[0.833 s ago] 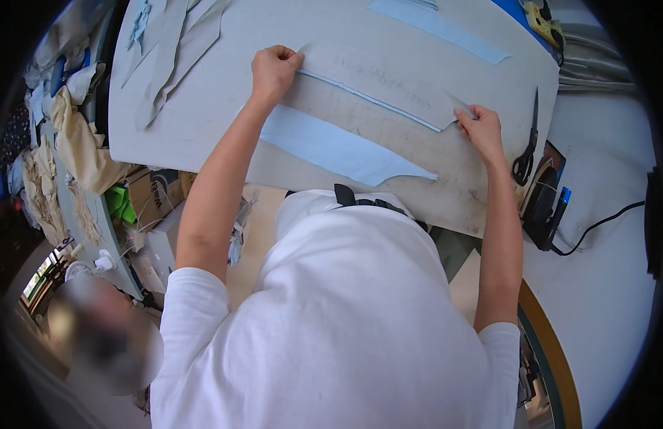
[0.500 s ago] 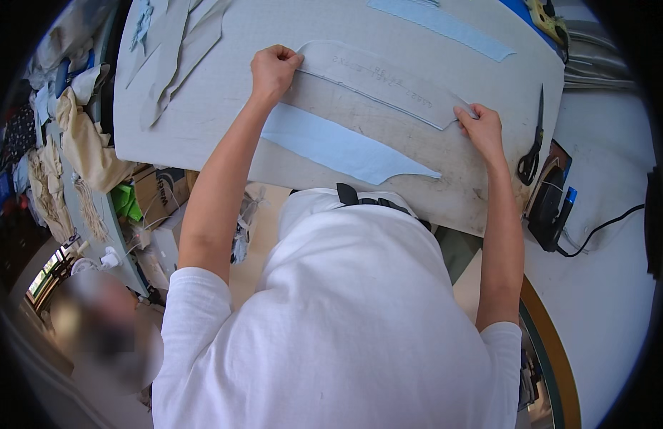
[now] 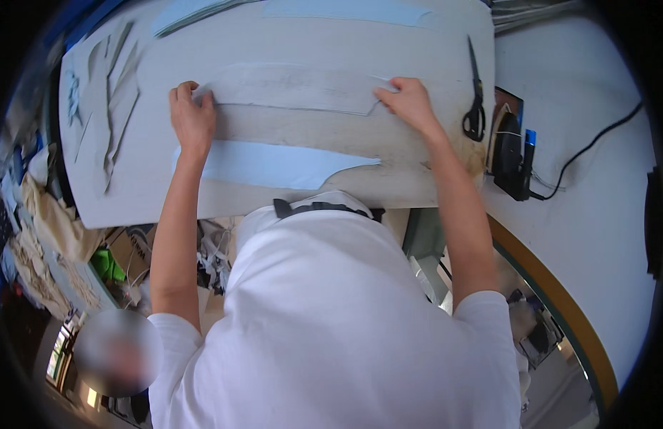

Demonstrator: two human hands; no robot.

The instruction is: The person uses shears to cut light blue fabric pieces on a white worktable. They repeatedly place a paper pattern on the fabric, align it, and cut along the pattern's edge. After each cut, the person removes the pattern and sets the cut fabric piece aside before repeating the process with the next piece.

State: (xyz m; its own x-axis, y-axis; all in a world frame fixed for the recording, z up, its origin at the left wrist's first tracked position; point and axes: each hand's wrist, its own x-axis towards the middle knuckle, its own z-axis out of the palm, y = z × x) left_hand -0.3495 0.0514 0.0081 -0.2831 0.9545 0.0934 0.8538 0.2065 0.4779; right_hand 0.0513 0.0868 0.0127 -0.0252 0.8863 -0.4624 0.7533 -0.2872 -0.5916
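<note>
Between my hands stretches a long pale grey sewing pattern piece (image 3: 296, 89), with faint marks on its face. My left hand (image 3: 193, 118) pinches its left end, fingers closed. At the right end, my right hand (image 3: 410, 104) grips the corner between thumb and fingers. The piece lies low over the worktable, and I cannot tell whether it touches the surface. Nearer to me a light blue fabric piece (image 3: 267, 164) lies flat, its right end tapering to a narrow point. Past the pattern piece is another blue fabric piece (image 3: 339, 10).
Black-handled scissors (image 3: 474, 118) lie at the right of the worktable (image 3: 156, 71). Beside its right edge stands a black corded device (image 3: 507, 146). Grey strips (image 3: 110, 100) are on the left, a blue fabric stack (image 3: 192, 13) at the back. Cloth (image 3: 56, 218) hangs beyond the left edge.
The view has shifted, so the table appears further left and higher. My hands still hold the pattern piece, which now runs nearly level rather than slanting down to the right.
</note>
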